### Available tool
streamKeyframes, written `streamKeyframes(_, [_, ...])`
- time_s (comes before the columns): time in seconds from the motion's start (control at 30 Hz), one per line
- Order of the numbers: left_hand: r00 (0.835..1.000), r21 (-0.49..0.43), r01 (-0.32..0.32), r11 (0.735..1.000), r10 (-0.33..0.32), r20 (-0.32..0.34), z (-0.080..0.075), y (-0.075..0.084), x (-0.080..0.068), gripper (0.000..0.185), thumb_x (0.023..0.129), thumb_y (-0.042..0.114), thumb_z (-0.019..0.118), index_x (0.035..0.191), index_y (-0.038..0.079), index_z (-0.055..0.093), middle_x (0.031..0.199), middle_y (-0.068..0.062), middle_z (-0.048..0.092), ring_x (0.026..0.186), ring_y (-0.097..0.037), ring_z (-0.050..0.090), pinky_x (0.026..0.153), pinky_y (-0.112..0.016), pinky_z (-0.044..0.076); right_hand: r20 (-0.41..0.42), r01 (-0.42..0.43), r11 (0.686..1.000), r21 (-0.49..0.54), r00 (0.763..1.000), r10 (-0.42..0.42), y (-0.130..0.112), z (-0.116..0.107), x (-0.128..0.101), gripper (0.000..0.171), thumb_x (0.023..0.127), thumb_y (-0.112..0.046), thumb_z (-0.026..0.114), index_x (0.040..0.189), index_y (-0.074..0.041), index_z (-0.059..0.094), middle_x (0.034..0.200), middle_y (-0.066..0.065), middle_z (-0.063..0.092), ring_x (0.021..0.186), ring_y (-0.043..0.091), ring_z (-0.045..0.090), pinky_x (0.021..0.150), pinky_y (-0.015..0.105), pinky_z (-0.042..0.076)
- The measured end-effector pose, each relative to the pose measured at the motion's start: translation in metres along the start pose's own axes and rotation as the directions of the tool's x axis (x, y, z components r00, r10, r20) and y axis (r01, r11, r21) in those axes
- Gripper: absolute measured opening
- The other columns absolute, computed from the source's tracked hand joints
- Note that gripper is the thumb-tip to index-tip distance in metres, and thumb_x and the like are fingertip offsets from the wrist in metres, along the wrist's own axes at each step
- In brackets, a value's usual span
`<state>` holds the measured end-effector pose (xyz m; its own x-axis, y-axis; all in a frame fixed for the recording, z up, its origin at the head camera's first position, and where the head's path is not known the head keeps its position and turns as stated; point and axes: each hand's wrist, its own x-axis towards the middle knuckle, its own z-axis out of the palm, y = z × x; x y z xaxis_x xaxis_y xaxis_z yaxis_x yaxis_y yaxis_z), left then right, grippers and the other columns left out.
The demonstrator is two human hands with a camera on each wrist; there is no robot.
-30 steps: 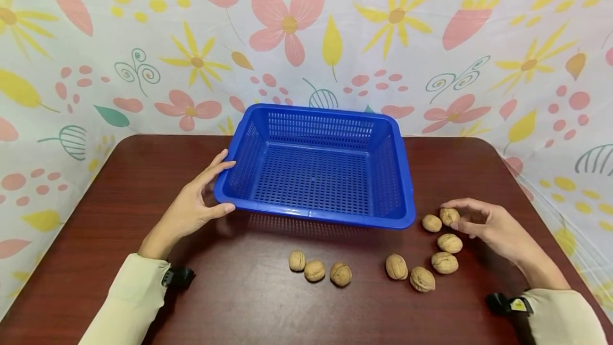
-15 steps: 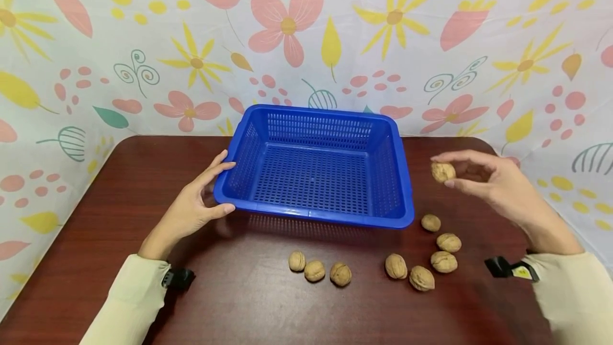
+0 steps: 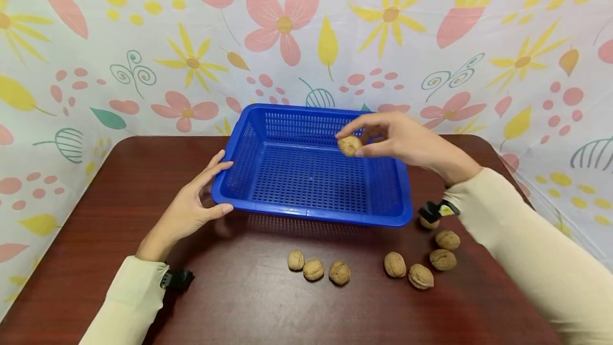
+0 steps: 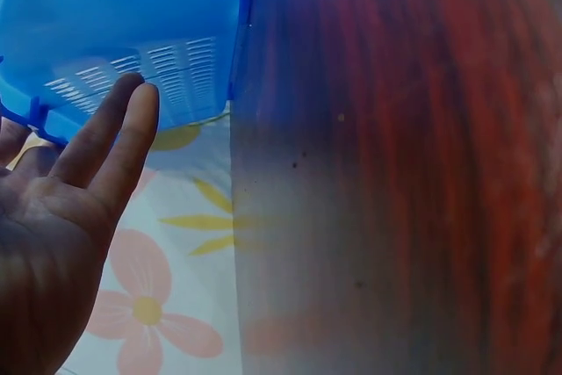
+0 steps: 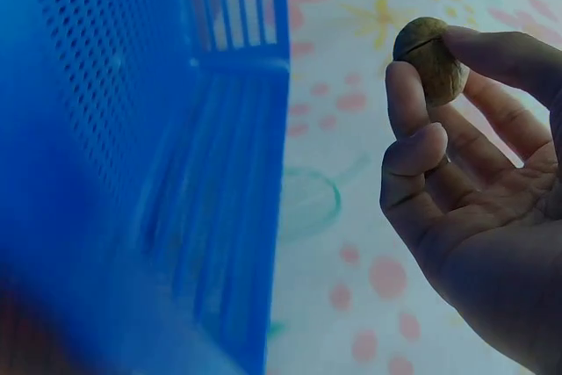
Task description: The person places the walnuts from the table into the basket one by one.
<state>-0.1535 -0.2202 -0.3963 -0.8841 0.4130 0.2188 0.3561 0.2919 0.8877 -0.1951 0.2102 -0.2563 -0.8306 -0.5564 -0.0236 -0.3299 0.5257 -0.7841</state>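
The basket (image 3: 311, 174) is glossy perforated blue plastic, the table (image 3: 239, 302) smooth dark reddish wood-look with slight sheen, and the walnuts (image 3: 313, 270) have rough, matt, wrinkled shells.

Right hand (image 3: 402, 140) went from the table, at the walnut cluster right of the blue basket (image 3: 268, 209), up and left: 1 s ago its fingers were closing on the topmost walnut there, 0.5 s ago it had that walnut lifted off the table beside the basket's right wall, now it pinches the walnut (image 3: 349, 145) in its fingertips above the basket's inside, toward the far right part. Right sleeve (image 3: 517, 249) now crosses over the right-side cluster and partly covers one nut there. Loose walnuts on the table: nine down to eight.
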Motion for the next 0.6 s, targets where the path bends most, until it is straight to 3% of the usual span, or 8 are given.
streamKeyframes(0.1, [1.0,0.011,0.004,1.0,-0.004,-0.002,-0.001,0.001,-0.001,0.079,0.091,0.0,0.079,0.16,0.01,0.042,0.178,-0.004,0.011,0.135,-0.05,0.054,0.097,-0.011,0.051,0.079,0.045,0.996,0.078,0.996,-0.051,-0.005,0.012,0.027,0.034,0.097,-0.004,0.073,0.13,-0.01,0.073,0.114,0.008,0.075,0.095,0.022,0.068,0.079,0.029,0.057])
streamKeyframes(0.3, [1.0,0.03,0.013,0.999,-0.013,-0.006,-0.001,0.001,-0.003,0.08,0.09,0.001,0.08,0.16,0.012,0.043,0.178,-0.004,0.012,0.137,-0.049,0.053,0.098,-0.009,0.049,0.168,0.08,0.986,0.149,0.98,-0.105,-0.01,0.038,0.07,0.033,0.095,-0.003,0.072,0.128,-0.011,0.074,0.115,0.009,0.075,0.099,0.026,0.071,0.085,0.033,0.059])
streamKeyframes(0.6, [1.0,0.032,-0.008,0.999,0.008,0.002,0.001,0.001,0.001,0.081,0.09,0.001,0.08,0.161,0.01,0.041,0.178,-0.003,0.013,0.135,-0.049,0.055,0.096,-0.011,0.051,0.267,0.016,0.977,0.213,0.961,-0.074,0.003,0.082,0.118,0.036,0.095,-0.009,0.074,0.131,-0.011,0.072,0.122,0.009,0.074,0.101,0.026,0.071,0.078,0.036,0.055])
